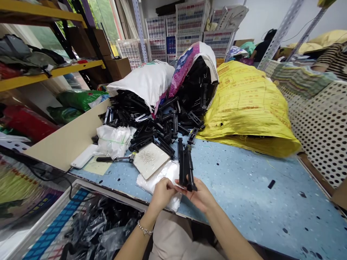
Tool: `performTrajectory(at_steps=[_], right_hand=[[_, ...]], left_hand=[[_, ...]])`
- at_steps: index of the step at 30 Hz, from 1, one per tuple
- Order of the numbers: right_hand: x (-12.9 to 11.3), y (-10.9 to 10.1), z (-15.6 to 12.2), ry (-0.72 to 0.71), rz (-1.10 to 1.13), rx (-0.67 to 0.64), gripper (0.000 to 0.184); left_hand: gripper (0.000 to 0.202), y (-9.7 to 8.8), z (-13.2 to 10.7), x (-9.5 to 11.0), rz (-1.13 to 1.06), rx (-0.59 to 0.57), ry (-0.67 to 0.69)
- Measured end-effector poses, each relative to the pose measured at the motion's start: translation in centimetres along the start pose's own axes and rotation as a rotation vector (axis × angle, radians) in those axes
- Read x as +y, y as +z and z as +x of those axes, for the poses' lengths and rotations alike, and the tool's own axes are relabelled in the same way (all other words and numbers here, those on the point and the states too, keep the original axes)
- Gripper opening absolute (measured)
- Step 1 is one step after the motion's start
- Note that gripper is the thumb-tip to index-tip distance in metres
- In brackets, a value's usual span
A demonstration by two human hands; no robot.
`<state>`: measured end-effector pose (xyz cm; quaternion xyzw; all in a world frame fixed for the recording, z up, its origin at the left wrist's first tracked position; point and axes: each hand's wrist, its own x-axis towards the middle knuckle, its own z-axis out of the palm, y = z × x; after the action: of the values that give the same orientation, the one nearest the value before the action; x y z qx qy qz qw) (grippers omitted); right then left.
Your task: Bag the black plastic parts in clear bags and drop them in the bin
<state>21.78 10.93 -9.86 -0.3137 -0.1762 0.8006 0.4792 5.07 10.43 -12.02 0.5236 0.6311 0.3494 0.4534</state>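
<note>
A long black plastic bracket [185, 165] stands nearly on end at the near edge of the blue table [244, 180]. My right hand [199, 195] cups its lower end from beneath, fingers curled round it. My left hand [162, 192] pinches at the same lower end from the left side; a bracelet sits on that wrist. Under both hands lies a clear plastic bag [162, 178]. Just behind it a white square tray [150, 159] holds small screws, with a black-handled screwdriver [114, 158] to its left.
A large heap of black plastic parts [159, 122] spills from white sacks [146, 81] at mid-table. A yellow sack [244, 101] lies at the right. A crate with black bags [89, 224] stands below left. Shelves line the left; perforated white baskets stand right. Other people work at the far right.
</note>
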Motion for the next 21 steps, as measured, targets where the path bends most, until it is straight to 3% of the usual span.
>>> performTrajectory(at_steps=[6,11,13,15,17,19,21], right_hand=[[0.4,-0.1,0.6,-0.042,0.069,0.013,0.02],[1.0,0.1,0.6,-0.106,0.033,0.06,0.019],[1.4,0.0,0.8,-0.104,0.011,0.065,0.021],[1.8,-0.2,1.0,-0.119,-0.064,0.1,0.024],[1.8,-0.2,1.1,-0.147,-0.151,0.143,0.028],[1.4,-0.2,0.7,-0.175,-0.196,0.163,0.03],[0.8,-0.3,-0.5,-0.145,-0.189,0.131,0.029]], left_hand=[[0.018,-1.3,0.0,-0.1,-0.071,-0.128,0.023],[0.014,-0.7,0.0,-0.3,-0.055,-0.023,0.017],[0.011,-0.9,-0.5,0.3,-0.008,0.013,0.074],[0.008,-1.6,-1.3,1.2,0.162,0.019,0.228],[0.019,-2.5,-2.1,2.3,0.458,0.006,0.371],[0.027,-3.4,-2.4,3.0,0.732,-0.025,0.396],[0.035,-3.9,-2.2,3.2,0.834,-0.044,0.379]])
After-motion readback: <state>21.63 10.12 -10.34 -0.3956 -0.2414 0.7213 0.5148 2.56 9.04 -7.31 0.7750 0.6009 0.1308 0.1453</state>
